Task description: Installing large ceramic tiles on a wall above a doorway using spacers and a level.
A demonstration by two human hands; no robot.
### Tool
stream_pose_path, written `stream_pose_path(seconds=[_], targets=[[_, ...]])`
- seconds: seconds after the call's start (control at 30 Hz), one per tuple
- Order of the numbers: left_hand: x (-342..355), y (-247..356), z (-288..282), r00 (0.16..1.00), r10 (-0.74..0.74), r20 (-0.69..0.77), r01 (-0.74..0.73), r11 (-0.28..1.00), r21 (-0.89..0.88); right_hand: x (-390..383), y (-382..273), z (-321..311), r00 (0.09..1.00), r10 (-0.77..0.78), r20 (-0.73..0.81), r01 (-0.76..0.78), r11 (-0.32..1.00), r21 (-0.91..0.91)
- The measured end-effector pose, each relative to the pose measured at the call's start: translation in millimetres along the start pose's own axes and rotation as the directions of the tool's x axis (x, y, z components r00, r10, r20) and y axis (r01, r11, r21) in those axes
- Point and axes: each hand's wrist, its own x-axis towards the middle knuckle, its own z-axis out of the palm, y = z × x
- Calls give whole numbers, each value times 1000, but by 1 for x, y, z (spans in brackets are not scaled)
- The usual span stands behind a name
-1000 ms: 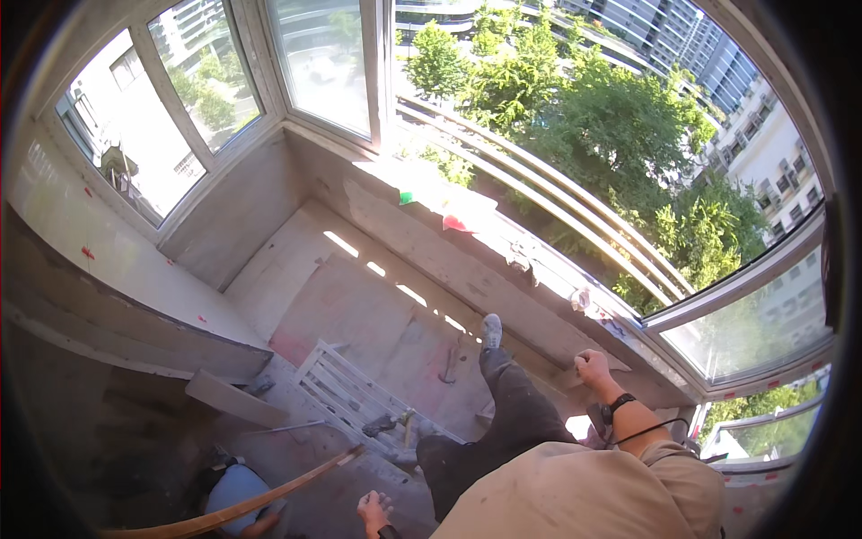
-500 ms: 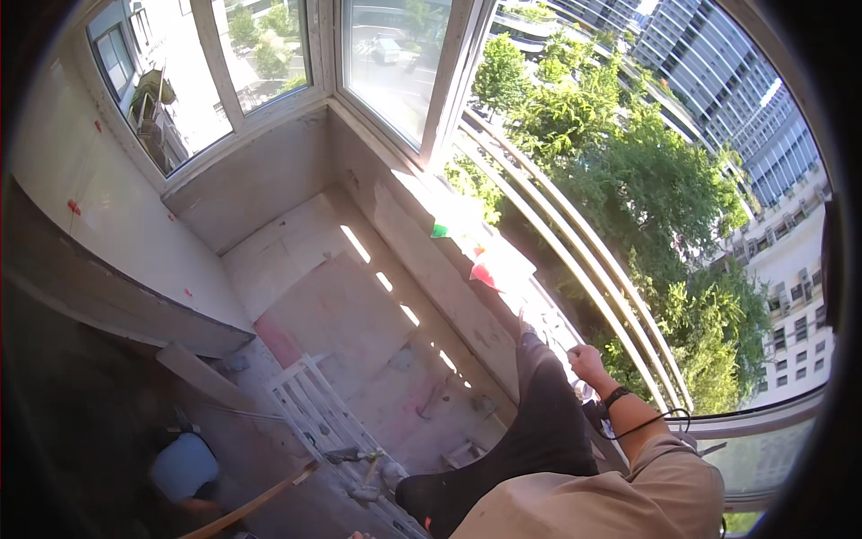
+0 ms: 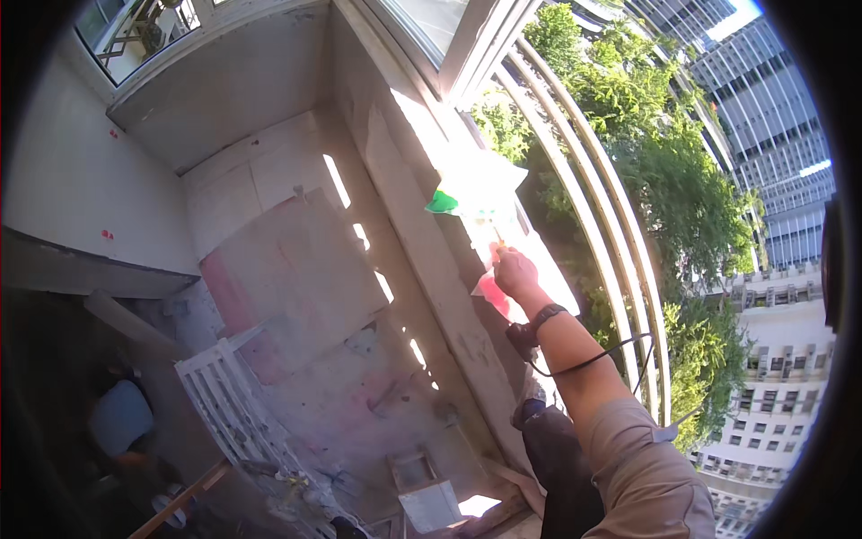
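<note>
My right hand (image 3: 514, 272), with a dark band at the wrist, reaches forward along the sunlit window sill. Its fingers are closed at the near side of a white bag with a green corner (image 3: 442, 203). Something thin and orange-brown seems to stick out past the fingertips, but glare hides what it is. Just below the hand, a red-and-white bag (image 3: 496, 293) hangs partly over the sill's inner edge. A dark cable (image 3: 593, 361) loops out from near my wrist. My left hand is out of view.
Outside the window run curved pale rails (image 3: 600, 171), with trees and buildings beyond. Low on the left, a white slatted ladder-like frame (image 3: 235, 409) stands by a light blue rounded thing (image 3: 121, 417). Boards lie on the dusty floor (image 3: 301, 269). A small box-like piece (image 3: 429, 505) is nearer.
My right hand has moved forward along the sill, from beside my leg to the bags. My view has shifted, and my dark-trousered leg now shows lower in it.
</note>
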Motion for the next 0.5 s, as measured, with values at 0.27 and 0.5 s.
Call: stream_pose_path(seconds=[0.27, 0.5], targets=[[-22, -58, 31, 990, -143, 9, 142, 989, 47, 78, 49, 5, 896, 98, 433, 56, 943, -329], [-19, -65, 44, 983, -180, 33, 178, 982, 57, 61, 44, -4, 930, 60, 361, 112, 893, -436]])
